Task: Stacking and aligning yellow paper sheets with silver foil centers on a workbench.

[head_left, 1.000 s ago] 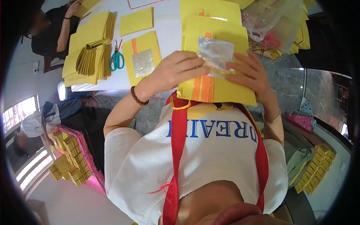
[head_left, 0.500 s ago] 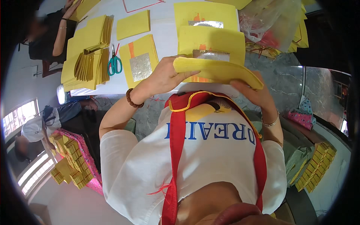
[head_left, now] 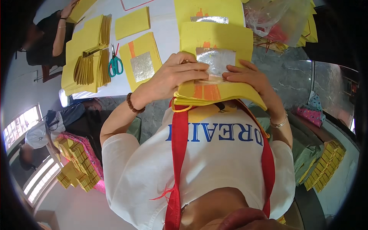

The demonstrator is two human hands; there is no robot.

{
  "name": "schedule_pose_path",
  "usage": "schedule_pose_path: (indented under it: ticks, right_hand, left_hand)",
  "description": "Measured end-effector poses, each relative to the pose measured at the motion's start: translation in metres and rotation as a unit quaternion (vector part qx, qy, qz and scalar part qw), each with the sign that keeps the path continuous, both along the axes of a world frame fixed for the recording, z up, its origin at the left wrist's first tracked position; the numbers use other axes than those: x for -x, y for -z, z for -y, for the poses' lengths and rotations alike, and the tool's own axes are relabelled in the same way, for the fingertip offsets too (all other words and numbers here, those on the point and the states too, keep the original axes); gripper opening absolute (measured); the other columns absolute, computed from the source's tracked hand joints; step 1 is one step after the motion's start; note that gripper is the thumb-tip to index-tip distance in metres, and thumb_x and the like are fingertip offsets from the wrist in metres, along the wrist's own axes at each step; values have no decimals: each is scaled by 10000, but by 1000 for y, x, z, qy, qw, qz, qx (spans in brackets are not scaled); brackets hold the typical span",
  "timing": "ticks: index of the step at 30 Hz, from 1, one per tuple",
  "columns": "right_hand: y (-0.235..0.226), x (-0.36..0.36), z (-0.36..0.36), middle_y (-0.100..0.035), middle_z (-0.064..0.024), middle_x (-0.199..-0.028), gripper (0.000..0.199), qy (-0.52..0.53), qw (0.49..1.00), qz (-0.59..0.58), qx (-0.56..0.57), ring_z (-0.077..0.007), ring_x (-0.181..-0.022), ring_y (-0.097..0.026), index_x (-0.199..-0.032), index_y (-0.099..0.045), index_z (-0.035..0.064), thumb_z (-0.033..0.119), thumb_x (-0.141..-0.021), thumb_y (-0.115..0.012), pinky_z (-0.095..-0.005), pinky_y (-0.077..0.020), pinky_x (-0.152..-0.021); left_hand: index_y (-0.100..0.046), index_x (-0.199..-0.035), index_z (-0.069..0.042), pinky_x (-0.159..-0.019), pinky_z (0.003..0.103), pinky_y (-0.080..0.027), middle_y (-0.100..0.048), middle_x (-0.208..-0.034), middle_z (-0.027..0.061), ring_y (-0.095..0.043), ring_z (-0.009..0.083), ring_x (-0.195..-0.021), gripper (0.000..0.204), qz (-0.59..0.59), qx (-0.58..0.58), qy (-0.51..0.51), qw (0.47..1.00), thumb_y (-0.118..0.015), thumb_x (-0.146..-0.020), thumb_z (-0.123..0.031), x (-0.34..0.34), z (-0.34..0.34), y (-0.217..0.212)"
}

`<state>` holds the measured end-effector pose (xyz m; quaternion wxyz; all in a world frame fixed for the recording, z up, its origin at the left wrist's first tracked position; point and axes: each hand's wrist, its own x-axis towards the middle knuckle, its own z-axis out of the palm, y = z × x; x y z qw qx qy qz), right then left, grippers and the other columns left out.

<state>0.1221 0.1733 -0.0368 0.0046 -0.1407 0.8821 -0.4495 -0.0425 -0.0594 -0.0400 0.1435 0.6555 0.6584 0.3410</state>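
Observation:
A stack of yellow paper sheets (head_left: 214,92) rests against my chest, its near edge marked with orange stripes. The top sheet carries a crinkled silver foil square (head_left: 216,61). My left hand (head_left: 174,74), with a brown bead bracelet on the wrist, grips the stack's left side, and its fingers press along the lower edge of the foil. From the right, my right hand (head_left: 249,76), with a thin silver bangle on the wrist, holds the same sheet, fingertips at the foil's right edge. The fingertips of both hands almost meet.
On the white table (head_left: 165,27) lie a yellow sheet with a foil square (head_left: 142,63), green-handled scissors (head_left: 115,65) and piles of yellow paper (head_left: 86,61). A clear plastic bag (head_left: 276,19) sits at the top right. Another person's arm (head_left: 59,32) works at the top left. Folded yellow bundles (head_left: 74,161) lie on the floor.
The top yellow sheet was lifted and bent half a second ago. It now lies flat on the stack again, and both hands have closed in on the foil square.

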Motion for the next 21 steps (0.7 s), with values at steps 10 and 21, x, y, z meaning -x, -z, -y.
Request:
schedule_pose_path:
  ticks: [10, 21]
  right_hand:
    - [-14, 7, -4, -626, -144, -988, 251, 96, 989, 110, 26, -337, -890, -594, -1076, -562, 50, 145, -845, -577, -352, -451, -850]
    - [9, 7, 32, -580, -157, -1097, 385, 311, 859, -15, 406, -191, -1003, -574, -1208, -532, 31, 25, -829, -597, -291, -469, -829]
  left_hand:
    - [-577, -945, 35, -660, 268, -421, -529, -801, 64, -514, 145, -780, 168, 179, 69, -117, 974, -576, -887, -124, -2, 0, -8]
    - [-640, -940, -5, -539, 292, -448, -617, -659, 116, -589, 157, -584, 214, 308, 210, -266, 889, -593, -869, -202, 1, -19, -13]
